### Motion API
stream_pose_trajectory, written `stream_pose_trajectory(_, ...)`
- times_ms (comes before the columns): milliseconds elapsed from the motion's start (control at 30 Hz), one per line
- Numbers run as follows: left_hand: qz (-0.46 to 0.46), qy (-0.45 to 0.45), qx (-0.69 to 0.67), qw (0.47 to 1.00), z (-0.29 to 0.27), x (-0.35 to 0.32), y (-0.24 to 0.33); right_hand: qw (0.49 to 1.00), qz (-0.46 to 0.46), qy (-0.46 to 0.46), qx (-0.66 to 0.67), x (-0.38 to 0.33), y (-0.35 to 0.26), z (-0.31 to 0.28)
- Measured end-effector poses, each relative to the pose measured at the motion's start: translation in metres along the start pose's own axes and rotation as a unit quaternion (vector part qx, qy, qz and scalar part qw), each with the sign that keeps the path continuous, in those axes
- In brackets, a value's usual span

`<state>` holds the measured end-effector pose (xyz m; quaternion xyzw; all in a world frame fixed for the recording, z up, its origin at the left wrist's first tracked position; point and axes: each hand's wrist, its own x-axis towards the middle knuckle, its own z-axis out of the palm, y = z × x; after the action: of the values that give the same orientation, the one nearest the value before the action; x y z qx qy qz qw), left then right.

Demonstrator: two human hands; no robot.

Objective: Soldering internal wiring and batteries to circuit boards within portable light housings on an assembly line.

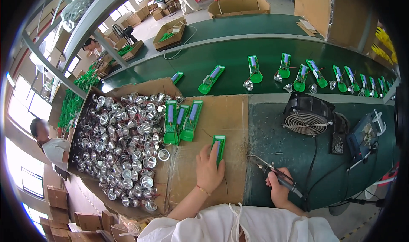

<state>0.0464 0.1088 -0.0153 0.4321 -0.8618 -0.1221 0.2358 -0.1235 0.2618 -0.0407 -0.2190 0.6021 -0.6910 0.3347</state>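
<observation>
Along the far edge runs the green belt (pixel 232 52), bearing at least ten opened green units (pixel 254 71). Nearer, the bench (pixel 264 127) offers bare room between the cardboard sheet's (pixel 234 118) right edge and one fan (pixel 309 114). One carton (pixel 147 87), heaped with uncountable reflectors (pixel 147 182), borders the sheet's left. The left hand (pixel 210 169) reaches over one green housing (pixel 220 142) on the sheet — whether its fingers grip, I cannot tell. Three more housings (pixel 192 122) lie beside the carton. The right hand's (pixel 280 186) fingers close around one soldering iron (pixel 293 187).
</observation>
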Motion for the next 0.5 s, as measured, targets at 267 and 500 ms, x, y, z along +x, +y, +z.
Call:
stream_pose_trajectory(267, -0.367, 0.214, 0.303, 0.853, -0.109, -0.006, -0.153, 0.999, -0.036, -0.004, 0.009, -0.004, 0.006, 0.001)
stream_pose_trajectory(500, -0.2, 0.18, 0.324, 0.907, -0.063, -0.03, -0.14, 0.999, -0.053, 0.013, -0.005, -0.005, 0.01, 0.002)
